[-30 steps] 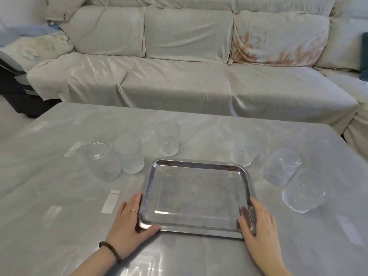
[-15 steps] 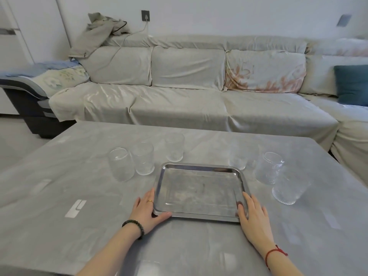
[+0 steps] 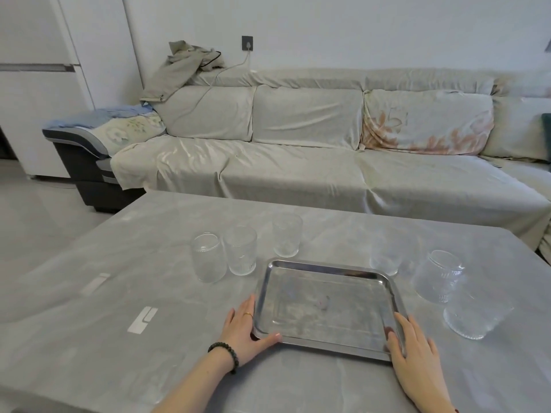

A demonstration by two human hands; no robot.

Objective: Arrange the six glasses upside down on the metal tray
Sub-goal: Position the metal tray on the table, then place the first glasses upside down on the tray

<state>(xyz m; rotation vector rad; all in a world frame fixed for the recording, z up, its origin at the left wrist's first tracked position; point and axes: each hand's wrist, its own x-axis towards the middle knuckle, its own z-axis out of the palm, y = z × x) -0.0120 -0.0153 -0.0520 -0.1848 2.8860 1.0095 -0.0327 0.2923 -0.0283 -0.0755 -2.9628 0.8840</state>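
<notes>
Grey table [image 3: 89, 293] | metal tray [image 3: 325, 347] empty | left hand [image 3: 244, 332], right hand [image 3: 414, 347] flat, open against tray's sides | three glasses [image 3: 240, 254] either side

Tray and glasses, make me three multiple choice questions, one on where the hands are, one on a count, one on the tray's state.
1. Where are the hands?
A. At the tray's near corners
B. On two glasses
C. On the sofa

2. How many glasses stand left of the tray?
A. One
B. Three
C. Six

3. What is on the tray?
A. Six glasses
B. One glass
C. No glasses

Answers:
1 A: the left hand and right hand rest against the tray at its near corners.
2 B: three glasses stand on the table to the tray's left, three more to its right.
3 C: every glass sits on the table outside the rim.
</notes>
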